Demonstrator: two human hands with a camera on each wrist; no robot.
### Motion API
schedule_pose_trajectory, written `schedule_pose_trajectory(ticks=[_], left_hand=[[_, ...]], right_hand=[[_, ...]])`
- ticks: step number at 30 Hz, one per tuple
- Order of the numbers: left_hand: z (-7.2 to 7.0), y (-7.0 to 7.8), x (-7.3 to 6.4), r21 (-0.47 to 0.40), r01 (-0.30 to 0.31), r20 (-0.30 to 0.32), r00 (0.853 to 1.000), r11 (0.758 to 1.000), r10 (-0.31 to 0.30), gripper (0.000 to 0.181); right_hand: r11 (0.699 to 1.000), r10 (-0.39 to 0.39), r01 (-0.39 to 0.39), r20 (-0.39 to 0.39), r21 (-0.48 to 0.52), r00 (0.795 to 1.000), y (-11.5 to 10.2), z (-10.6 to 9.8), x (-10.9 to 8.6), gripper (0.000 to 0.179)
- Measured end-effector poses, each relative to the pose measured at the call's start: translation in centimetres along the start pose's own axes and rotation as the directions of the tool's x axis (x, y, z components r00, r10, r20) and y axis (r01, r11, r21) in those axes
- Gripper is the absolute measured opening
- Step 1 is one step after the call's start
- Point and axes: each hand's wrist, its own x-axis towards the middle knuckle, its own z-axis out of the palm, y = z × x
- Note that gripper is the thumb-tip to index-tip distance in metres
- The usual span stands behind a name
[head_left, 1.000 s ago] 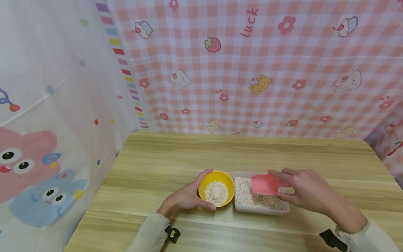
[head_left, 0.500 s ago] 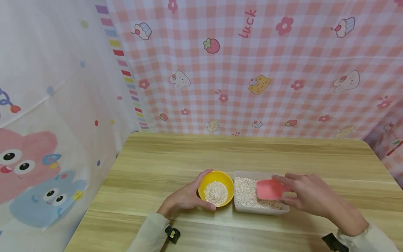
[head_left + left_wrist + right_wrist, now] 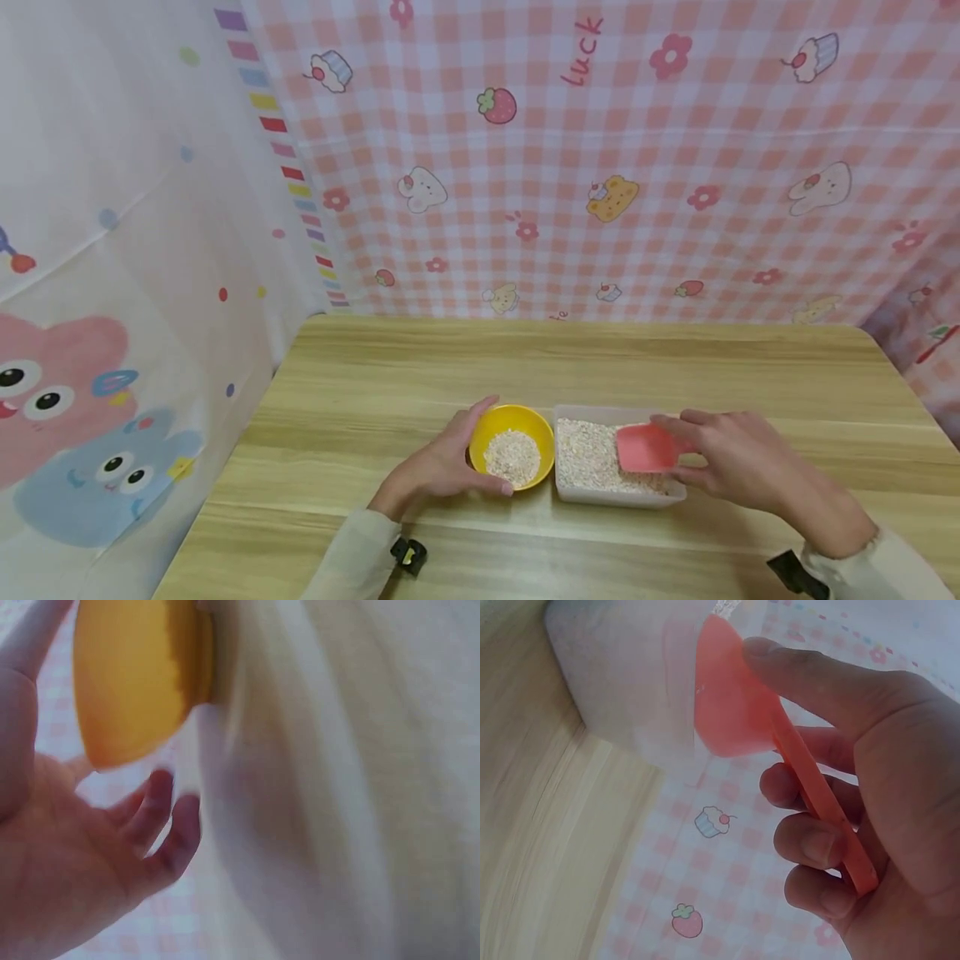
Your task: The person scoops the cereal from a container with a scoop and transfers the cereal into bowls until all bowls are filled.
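Note:
A yellow bowl [image 3: 517, 418] with pale, oat-like flakes in its bottom stands on the table. My left hand [image 3: 448, 462] holds it from the left, thumb at the near side and fingers round the far side. The left wrist view shows the outer wall of the bowl [image 3: 131, 675] beside the fingers. Close to the bowl's right is a translucent white tub [image 3: 618, 498] of the same flakes [image 3: 588, 458]. Over its right half, my right hand [image 3: 742, 458] holds a pink scoop [image 3: 647, 448] by the handle. In the right wrist view the fingers curl round the handle [image 3: 825, 806].
The light wooden table [image 3: 420, 358] extends behind and to both sides of the bowl and tub. A pink checked cloth [image 3: 555, 150] hangs at its back edge, and a pale cloth with cartoon figures [image 3: 157, 250] hangs on the left.
The scoop and right hand have moved a little to the right over the tub. Bowl and left hand keep their place; the head view has shifted slightly.

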Motion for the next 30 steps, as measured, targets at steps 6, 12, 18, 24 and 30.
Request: schedule_pose_trajectory(ticks=[6, 12, 18, 24, 30], left_hand=[[0.2, 2.3, -0.1, 0.233, -0.074, -0.232, 0.964, 0.97, 0.13, 0.097], [1.0, 4.5, -0.1, 0.219, -0.164, -0.258, 0.941, 0.962, 0.219, 0.075], [2.0, 5.6, -0.1, 0.204, -0.186, -0.172, 0.96, 0.961, 0.222, 0.074], [3.1, 6.4, 0.3, 0.222, -0.176, -0.099, 0.974, 0.959, 0.202, 0.078], [3.7, 6.9, 0.7, 0.219, -0.171, -0.054, 0.981, 0.96, 0.187, 0.083]], right_hand=[[0.999, -0.007, 0.007, 0.014, -0.046, 1.0, -0.5, 0.2, 0.5, 0.058], [0.998, -0.003, 0.005, 0.041, -0.055, 0.999, -0.8, 0.8, 0.9, 0.059], [1.0, 0.012, -0.012, 0.062, -0.004, 0.998, -0.7, 1.2, 1.1, 0.058], [0.996, 0.006, -0.013, 0.078, 0.085, 0.997, 0.0, 1.6, 1.0, 0.056], [0.987, -0.007, -0.006, 0.076, 0.162, 0.997, 0.5, 2.1, 0.7, 0.054]])
